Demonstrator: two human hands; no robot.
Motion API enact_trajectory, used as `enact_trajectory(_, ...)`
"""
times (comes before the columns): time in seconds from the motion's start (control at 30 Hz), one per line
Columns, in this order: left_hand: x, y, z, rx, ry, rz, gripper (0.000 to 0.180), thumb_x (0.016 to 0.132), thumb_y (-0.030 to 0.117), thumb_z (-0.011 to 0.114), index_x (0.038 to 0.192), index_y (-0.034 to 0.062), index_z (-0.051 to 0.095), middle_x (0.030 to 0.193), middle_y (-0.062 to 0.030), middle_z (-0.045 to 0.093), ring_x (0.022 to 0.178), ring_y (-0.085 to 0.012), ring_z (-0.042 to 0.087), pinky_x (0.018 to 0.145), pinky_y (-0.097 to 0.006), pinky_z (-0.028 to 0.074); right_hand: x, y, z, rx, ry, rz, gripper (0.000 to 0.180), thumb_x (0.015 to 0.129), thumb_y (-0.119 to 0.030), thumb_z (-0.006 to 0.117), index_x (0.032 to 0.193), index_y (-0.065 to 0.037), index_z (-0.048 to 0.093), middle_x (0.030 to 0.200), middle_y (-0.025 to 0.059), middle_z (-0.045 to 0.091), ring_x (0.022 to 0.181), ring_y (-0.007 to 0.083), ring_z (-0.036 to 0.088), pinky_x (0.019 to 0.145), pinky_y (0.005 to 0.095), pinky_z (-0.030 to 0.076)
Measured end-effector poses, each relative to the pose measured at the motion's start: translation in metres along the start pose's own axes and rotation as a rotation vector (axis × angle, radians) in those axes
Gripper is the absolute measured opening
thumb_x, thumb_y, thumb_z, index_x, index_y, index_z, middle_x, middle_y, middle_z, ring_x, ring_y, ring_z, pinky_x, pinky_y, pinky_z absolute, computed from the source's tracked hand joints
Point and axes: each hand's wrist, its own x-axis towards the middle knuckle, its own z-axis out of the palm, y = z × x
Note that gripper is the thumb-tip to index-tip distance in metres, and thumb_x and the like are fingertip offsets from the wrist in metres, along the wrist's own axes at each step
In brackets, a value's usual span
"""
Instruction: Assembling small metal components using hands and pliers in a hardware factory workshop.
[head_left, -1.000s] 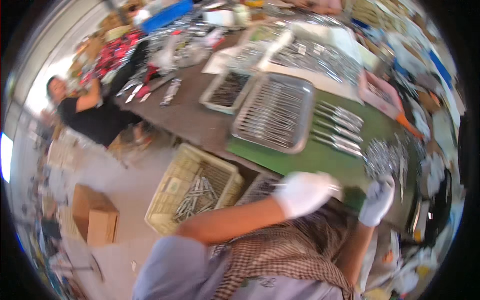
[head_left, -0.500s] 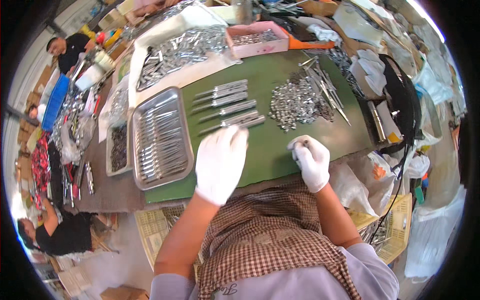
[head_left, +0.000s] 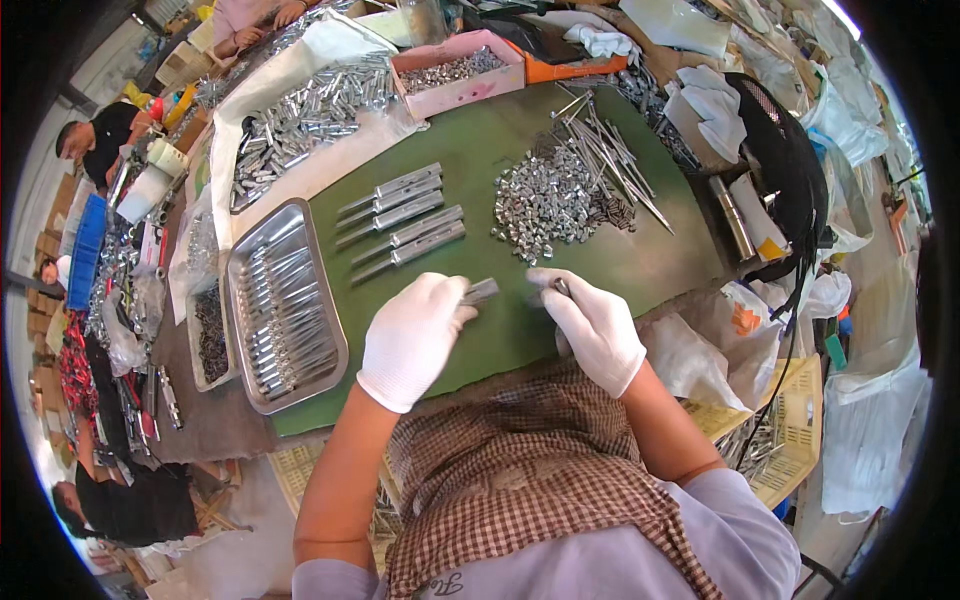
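Note:
My left hand, in a white glove, is closed around a grey metal piece whose end sticks out past the thumb. Opposite it, my right hand, also gloved, pinches something small and dark; the fingers hide most of it, and I cannot make out its kind. A gap separates the hands over the green mat. Beyond my left hand lie several slotted metal pieces with thin blades, side by side. A heap of small shiny metal parts lies beyond my right hand, with pointed metal rods beside it.
Left stands a steel tray of rodded metal parts, next to a small bin of dark bits. Behind are a pink box of small parts and a white-lined tray of metal pieces. Other people sit at the left.
My left hand has drawn back from the row of slotted pieces and now holds a metal piece. My right hand has moved a little left, closer to it. The whole view has shifted.

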Motion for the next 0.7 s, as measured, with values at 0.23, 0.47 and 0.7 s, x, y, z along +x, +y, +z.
enact_trajectory(0.23,0.008,0.028,-0.015,0.081,-0.028,0.132,0.033,0.081,0.026,0.072,0.108,0.0098,0.065,0.090,-0.0053,0.064,0.083,-0.0245,0.063,0.071,-0.036,0.051,0.006,-0.007,-0.005,0.175,-0.083,0.152,0.030,0.100,-0.023,0.055,0.115,0.001,0.066,0.071,0.0064,0.062,0.058,0.0117,0.058,0.059,0.0279,0.048)
enact_trajectory(0.47,-0.007,0.021,-0.007,-0.172,0.025,0.007,0.033,0.082,0.016,0.072,0.114,0.0165,0.068,0.079,-0.0062,0.061,0.069,-0.0250,0.062,0.063,-0.034,0.051,0.008,-0.001,-0.003,-0.157,-0.084,0.030,0.022,0.093,-0.020,0.064,0.099,0.001,0.066,0.079,0.0156,0.067,0.071,0.0224,0.065,0.070,0.0333,0.051)
enact_trajectory(0.7,-0.008,0.021,-0.002,-0.214,0.076,-0.011,0.035,0.080,0.010,0.070,0.113,0.0201,0.069,0.079,-0.0050,0.061,0.064,-0.0224,0.061,0.059,-0.034,0.050,0.010,0.004,0.000,-0.114,-0.010,-0.119,0.017,0.091,-0.013,0.065,0.102,0.000,0.064,0.085,0.0133,0.068,0.077,0.0208,0.066,0.074,0.0312,0.051)
